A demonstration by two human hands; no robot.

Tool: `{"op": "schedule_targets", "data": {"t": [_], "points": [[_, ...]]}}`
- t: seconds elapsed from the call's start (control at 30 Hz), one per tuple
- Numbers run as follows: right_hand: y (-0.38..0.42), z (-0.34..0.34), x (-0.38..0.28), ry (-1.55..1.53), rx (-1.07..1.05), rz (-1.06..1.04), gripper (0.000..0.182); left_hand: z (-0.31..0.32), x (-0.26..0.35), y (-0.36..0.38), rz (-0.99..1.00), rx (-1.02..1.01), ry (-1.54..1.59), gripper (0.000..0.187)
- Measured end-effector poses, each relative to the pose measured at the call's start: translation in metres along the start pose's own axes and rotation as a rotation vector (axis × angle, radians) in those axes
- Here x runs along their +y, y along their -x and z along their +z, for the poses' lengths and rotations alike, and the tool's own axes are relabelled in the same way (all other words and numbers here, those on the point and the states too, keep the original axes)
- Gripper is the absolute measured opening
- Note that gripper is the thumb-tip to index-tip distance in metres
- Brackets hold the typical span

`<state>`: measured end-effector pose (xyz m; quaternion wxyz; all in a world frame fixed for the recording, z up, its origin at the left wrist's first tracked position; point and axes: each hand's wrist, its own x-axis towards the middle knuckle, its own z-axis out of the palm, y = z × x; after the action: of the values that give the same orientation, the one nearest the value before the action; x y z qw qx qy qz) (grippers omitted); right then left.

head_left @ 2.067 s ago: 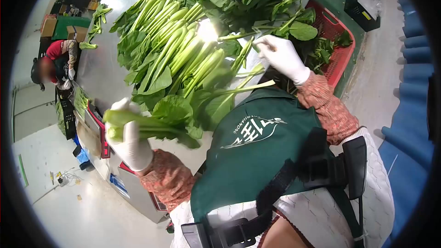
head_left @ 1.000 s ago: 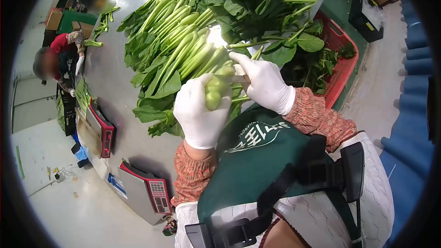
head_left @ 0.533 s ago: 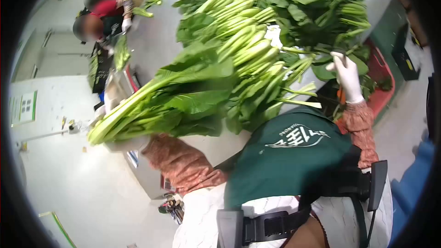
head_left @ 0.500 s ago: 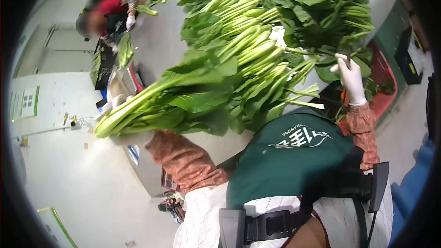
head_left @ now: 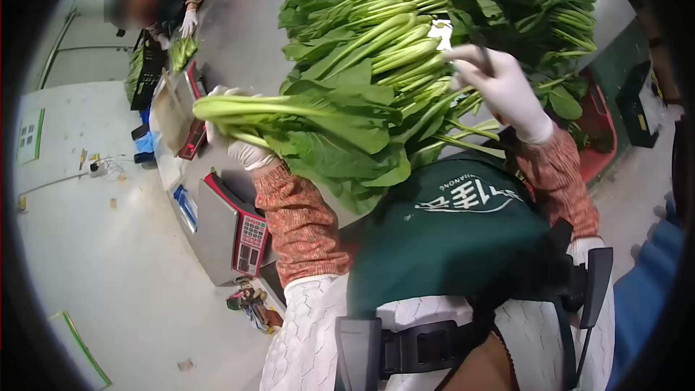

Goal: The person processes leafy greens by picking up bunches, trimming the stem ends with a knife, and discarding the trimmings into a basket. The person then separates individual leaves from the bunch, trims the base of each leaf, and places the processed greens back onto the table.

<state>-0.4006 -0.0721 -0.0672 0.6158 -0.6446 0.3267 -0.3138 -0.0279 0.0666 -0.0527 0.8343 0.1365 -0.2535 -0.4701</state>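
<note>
The right hand [head_left: 507, 94], fingers narrow around a dark tool [head_left: 486, 61], has moved in over the heaped greens [head_left: 394, 47], nearer the bunch of greens [head_left: 337, 123] the left hand [head_left: 250, 154] grips by its stalks above the desk [head_left: 242, 36].

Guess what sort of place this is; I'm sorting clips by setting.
Probably a vegetable packing room: leafy greens heaped on a metal table, a digital scale and a red crate.

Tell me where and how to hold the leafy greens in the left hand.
I'd grip the leafy greens by the pale stems near the base, from beneath, as the left hand does: the stems gather narrow there, while the broad leaves fan out loosely.
</note>
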Motion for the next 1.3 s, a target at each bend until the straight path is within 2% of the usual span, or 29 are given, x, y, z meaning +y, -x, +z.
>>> {"op": "schedule_targets", "data": {"t": [0.03, 0.07, 0.1, 0.17, 0.2, 0.3, 0.4, 0.5, 0.53, 0.57, 0.63, 0.7, 0.73, 0.77, 0.83, 0.87, 0.9, 0.97, 1.0, 1.03, 1.1, 1.13, 1.2, 1.27, 1.3], "points": [[-0.013, 0.014, -0.016, 0.056, -0.038, -0.036, 0.024, 0.002, -0.011, -0.001, -0.005, 0.084, -0.101, 0.04], [-0.026, 0.026, -0.027, 0.066, -0.114, -0.075, 0.024, 0.0, -0.02, -0.001, 0.026, 0.274, -0.288, 0.054], [-0.036, 0.038, -0.043, 0.125, -0.164, -0.083, 0.026, -0.003, -0.027, -0.007, -0.038, 0.303, -0.299, 0.061], [-0.063, 0.061, -0.046, 0.278, -0.275, -0.26, 0.035, 0.021, -0.049, -0.011, -0.162, 0.219, -0.295, 0.057], [-0.074, 0.071, -0.046, 0.267, -0.372, -0.204, 0.039, 0.027, -0.057, -0.012, -0.192, 0.229, -0.277, 0.057], [-0.084, 0.087, -0.054, 0.227, -0.446, -0.035, 0.038, 0.034, -0.066, -0.017, -0.229, 0.214, -0.281, 0.052], [-0.083, 0.088, -0.044, 0.221, -0.41, -0.145, 0.033, 0.047, -0.067, -0.014, -0.253, 0.207, -0.201, 0.045], [-0.081, 0.076, -0.046, 0.255, -0.418, 0.004, 0.027, 0.049, -0.064, -0.017, -0.3, 0.261, -0.516, 0.041], [-0.083, 0.074, -0.043, 0.326, -0.307, -0.101, 0.024, 0.055, -0.06, -0.019, -0.343, 0.212, -0.564, 0.038], [-0.082, 0.063, -0.047, 0.325, -0.259, -0.14, 0.023, 0.053, -0.056, -0.021, -0.368, 0.258, -0.591, 0.038], [-0.075, 0.043, -0.06, 0.377, -0.258, -0.144, 0.021, 0.043, -0.051, -0.024, -0.437, 0.253, -0.575, 0.038], [-0.068, 0.025, -0.058, 0.551, -0.205, -0.346, 0.021, 0.044, -0.053, -0.023, -0.501, 0.201, -0.663, 0.037], [-0.062, 0.01, -0.056, 0.636, -0.175, -0.36, 0.022, 0.035, -0.048, -0.027, -0.552, 0.251, -0.433, 0.037], [-0.055, -0.01, -0.054, 0.723, -0.144, -0.375, 0.023, 0.009, -0.036, -0.039, -0.466, 0.298, -0.362, 0.034], [-0.029, -0.054, -0.056, 0.684, -0.117, -0.058, 0.022, -0.034, 0.004, -0.044, -0.384, 0.493, -0.175, 0.03], [-0.014, -0.07, -0.054, 0.646, -0.09, 0.041, 0.021, -0.034, 0.024, -0.035, -0.488, 0.41, -0.116, 0.026], [-0.001, -0.095, -0.036, 0.64, -0.065, 0.172, 0.022, -0.036, 0.033, -0.027, -0.419, 0.464, -0.128, 0.025], [0.022, -0.122, -0.015, 0.922, -0.082, 0.178, 0.018, -0.06, 0.046, -0.022, -0.235, 0.658, -0.066, 0.026], [0.034, -0.129, 0.002, 1.146, -0.014, 0.155, 0.017, -0.062, 0.046, -0.018, -0.197, 0.693, -0.029, 0.028], [0.043, -0.131, 0.014, 1.279, 0.042, 0.135, 0.029, -0.064, 0.046, -0.011, -0.246, 0.635, 0.049, 0.03], [0.047, -0.128, 0.023, 1.207, 0.075, 0.167, 0.042, -0.077, 0.04, -0.006, -0.223, 0.677, 0.088, 0.031], [0.042, -0.109, 0.012, 0.973, 0.086, 0.239, 0.044, -0.081, 0.036, -0.005, -0.23, 0.677, 0.068, 0.032], [0.036, -0.079, 0.017, 0.635, 0.075, 0.077, 0.037, -0.084, 0.029, -0.003, -0.254, 0.669, 0.029, 0.034], [0.024, -0.038, -0.006, 0.518, -0.041, 0.128, 0.031, -0.078, 0.02, -0.003, -0.282, 0.623, 0.005, 0.036], [0.02, -0.014, -0.01, 0.323, -0.049, 0.077, 0.031, -0.076, 0.016, -0.003, -0.293, 0.602, -0.008, 0.037]]}}
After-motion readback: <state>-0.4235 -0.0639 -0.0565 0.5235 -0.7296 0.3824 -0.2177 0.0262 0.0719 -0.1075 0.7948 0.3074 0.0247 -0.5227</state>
